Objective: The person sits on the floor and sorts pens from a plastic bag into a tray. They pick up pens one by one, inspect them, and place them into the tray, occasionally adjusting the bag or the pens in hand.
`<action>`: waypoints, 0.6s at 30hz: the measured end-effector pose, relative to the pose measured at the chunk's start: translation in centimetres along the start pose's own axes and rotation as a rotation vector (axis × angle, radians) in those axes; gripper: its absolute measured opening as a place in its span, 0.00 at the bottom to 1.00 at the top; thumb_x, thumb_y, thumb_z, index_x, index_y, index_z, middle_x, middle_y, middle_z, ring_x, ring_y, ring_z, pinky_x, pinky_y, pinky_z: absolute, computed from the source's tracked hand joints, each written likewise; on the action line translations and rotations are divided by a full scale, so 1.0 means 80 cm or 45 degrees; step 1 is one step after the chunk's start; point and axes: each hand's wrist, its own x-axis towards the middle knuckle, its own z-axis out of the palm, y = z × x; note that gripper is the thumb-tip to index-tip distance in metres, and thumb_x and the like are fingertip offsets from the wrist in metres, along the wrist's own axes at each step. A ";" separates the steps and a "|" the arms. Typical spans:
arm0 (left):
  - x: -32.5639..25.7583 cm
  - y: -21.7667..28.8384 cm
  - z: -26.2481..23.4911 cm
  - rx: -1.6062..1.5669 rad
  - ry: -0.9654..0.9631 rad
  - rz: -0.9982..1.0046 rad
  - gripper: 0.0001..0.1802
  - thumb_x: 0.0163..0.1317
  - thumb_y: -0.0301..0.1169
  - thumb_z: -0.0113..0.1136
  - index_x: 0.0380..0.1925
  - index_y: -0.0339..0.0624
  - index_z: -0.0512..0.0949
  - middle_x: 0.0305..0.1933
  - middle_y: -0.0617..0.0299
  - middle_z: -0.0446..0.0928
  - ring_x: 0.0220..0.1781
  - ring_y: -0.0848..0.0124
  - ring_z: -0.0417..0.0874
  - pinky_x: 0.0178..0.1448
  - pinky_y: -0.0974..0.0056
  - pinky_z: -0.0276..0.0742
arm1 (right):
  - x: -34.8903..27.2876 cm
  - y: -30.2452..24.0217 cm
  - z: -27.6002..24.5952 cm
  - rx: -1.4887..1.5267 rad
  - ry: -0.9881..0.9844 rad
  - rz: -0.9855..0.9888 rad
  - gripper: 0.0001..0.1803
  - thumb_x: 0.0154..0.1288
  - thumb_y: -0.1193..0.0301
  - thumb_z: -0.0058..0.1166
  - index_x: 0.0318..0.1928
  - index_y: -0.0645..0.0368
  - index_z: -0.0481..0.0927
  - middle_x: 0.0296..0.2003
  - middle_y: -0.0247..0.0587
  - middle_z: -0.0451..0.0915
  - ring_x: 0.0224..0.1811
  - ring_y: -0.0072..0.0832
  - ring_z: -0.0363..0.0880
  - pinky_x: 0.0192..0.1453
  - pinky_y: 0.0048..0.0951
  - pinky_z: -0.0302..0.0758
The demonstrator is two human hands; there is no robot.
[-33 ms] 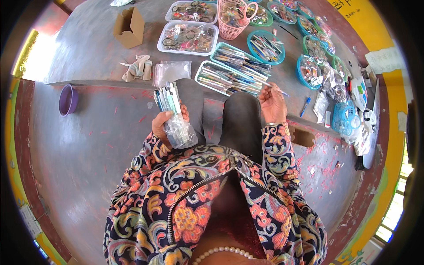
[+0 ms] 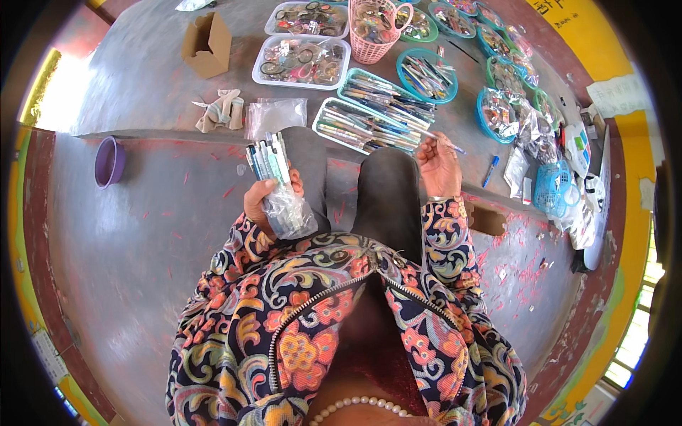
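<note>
Left hand (image 2: 264,199) is clenched around a clear plastic bag (image 2: 288,213) with a bundle of pens (image 2: 268,157) sticking up out of it, held over the left knee, above the grey floor (image 2: 142,234). Right hand (image 2: 439,165) is pinching a single pen (image 2: 442,140) between the fingertips, tip pointing right, just beside the near edge of the white tray of pens (image 2: 362,128). That tray sits on the raised grey ledge (image 2: 142,85), touching a teal tray of pens (image 2: 387,94) behind it. Farther back: 2 white trays of mixed small items (image 2: 301,60), a pink basket (image 2: 375,28), a round teal dish of pens (image 2: 426,74). To the right, more teal dishes with bagged items (image 2: 501,113), a blue mesh basket (image 2: 553,188), and a loose blue pen (image 2: 490,170) lying on the ledge near the right hand. Left of the pen trays: an empty clear bag (image 2: 275,115) flat on the ledge, a crumpled beige cloth (image 2: 219,112) just beside it, an open cardboard box (image 2: 207,44) behind. Purple bowl (image 2: 109,162) on the floor, well apart to the left. Person wears a patterned zip jacket (image 2: 320,319) and dark trousers (image 2: 387,199).
</note>
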 end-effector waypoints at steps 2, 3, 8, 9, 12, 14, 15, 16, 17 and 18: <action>-0.001 0.000 -0.002 0.010 0.013 -0.001 0.27 0.48 0.33 0.56 0.50 0.35 0.64 0.38 0.57 0.69 0.37 0.70 0.70 0.43 0.66 0.68 | -0.003 -0.008 0.003 -0.059 0.012 -0.061 0.11 0.63 0.70 0.48 0.44 0.62 0.71 0.32 0.37 0.75 0.34 0.23 0.74 0.36 0.23 0.73; 0.000 0.001 -0.002 0.019 0.013 0.001 0.27 0.48 0.33 0.56 0.50 0.35 0.64 0.38 0.57 0.69 0.37 0.70 0.70 0.43 0.66 0.68 | -0.002 -0.012 -0.003 -0.120 0.060 -0.112 0.11 0.64 0.70 0.48 0.43 0.62 0.72 0.31 0.37 0.76 0.33 0.23 0.75 0.36 0.23 0.73; 0.004 -0.001 -0.007 0.041 0.013 -0.026 0.28 0.45 0.35 0.57 0.48 0.36 0.65 0.38 0.55 0.69 0.38 0.66 0.71 0.45 0.64 0.68 | 0.022 -0.026 -0.096 -0.912 0.548 -0.434 0.09 0.63 0.69 0.47 0.36 0.63 0.75 0.24 0.37 0.78 0.24 0.22 0.76 0.30 0.21 0.72; 0.003 0.000 -0.007 0.045 0.011 -0.022 0.28 0.45 0.35 0.57 0.48 0.36 0.65 0.38 0.55 0.69 0.38 0.66 0.71 0.45 0.64 0.68 | 0.028 -0.022 -0.125 -1.140 0.646 -0.458 0.09 0.63 0.69 0.47 0.36 0.63 0.75 0.23 0.37 0.78 0.23 0.22 0.76 0.29 0.21 0.72; 0.001 0.001 -0.009 0.090 0.025 -0.002 0.29 0.46 0.36 0.56 0.49 0.37 0.65 0.38 0.55 0.68 0.37 0.66 0.71 0.45 0.64 0.68 | 0.031 -0.002 -0.208 -1.511 0.840 -0.362 0.10 0.60 0.65 0.48 0.32 0.58 0.78 0.20 0.35 0.78 0.21 0.20 0.76 0.26 0.20 0.71; 0.000 0.002 -0.006 0.108 0.038 -0.007 0.30 0.45 0.35 0.57 0.49 0.37 0.64 0.38 0.55 0.69 0.37 0.67 0.71 0.44 0.65 0.67 | 0.038 0.016 -0.277 -1.555 0.904 -0.231 0.11 0.59 0.65 0.50 0.35 0.59 0.79 0.22 0.36 0.78 0.20 0.20 0.75 0.21 0.20 0.70; 0.002 0.002 -0.008 0.101 0.041 -0.016 0.30 0.45 0.35 0.58 0.49 0.37 0.64 0.37 0.55 0.69 0.36 0.67 0.71 0.44 0.65 0.67 | 0.037 0.023 -0.286 -1.461 0.931 -0.182 0.11 0.59 0.65 0.49 0.36 0.59 0.79 0.22 0.37 0.79 0.20 0.20 0.75 0.21 0.20 0.71; -0.002 0.003 -0.005 0.093 0.045 -0.017 0.30 0.44 0.35 0.58 0.49 0.37 0.64 0.37 0.56 0.69 0.36 0.67 0.71 0.44 0.65 0.67 | 0.035 0.027 -0.287 -1.369 0.948 -0.137 0.11 0.59 0.65 0.49 0.36 0.59 0.79 0.22 0.37 0.79 0.20 0.20 0.76 0.20 0.20 0.71; -0.001 0.003 -0.002 0.086 0.048 -0.024 0.30 0.44 0.35 0.58 0.49 0.38 0.64 0.37 0.56 0.69 0.36 0.67 0.71 0.44 0.65 0.67 | 0.034 0.030 -0.290 -1.274 0.971 -0.090 0.11 0.59 0.66 0.49 0.36 0.59 0.78 0.23 0.37 0.79 0.20 0.21 0.76 0.20 0.21 0.71; 0.000 0.003 0.001 0.083 0.047 -0.024 0.30 0.43 0.34 0.59 0.49 0.38 0.64 0.36 0.56 0.69 0.36 0.67 0.70 0.44 0.65 0.67 | 0.034 0.033 -0.293 -1.168 0.928 -0.089 0.11 0.59 0.66 0.49 0.37 0.60 0.79 0.23 0.37 0.79 0.21 0.21 0.76 0.20 0.21 0.71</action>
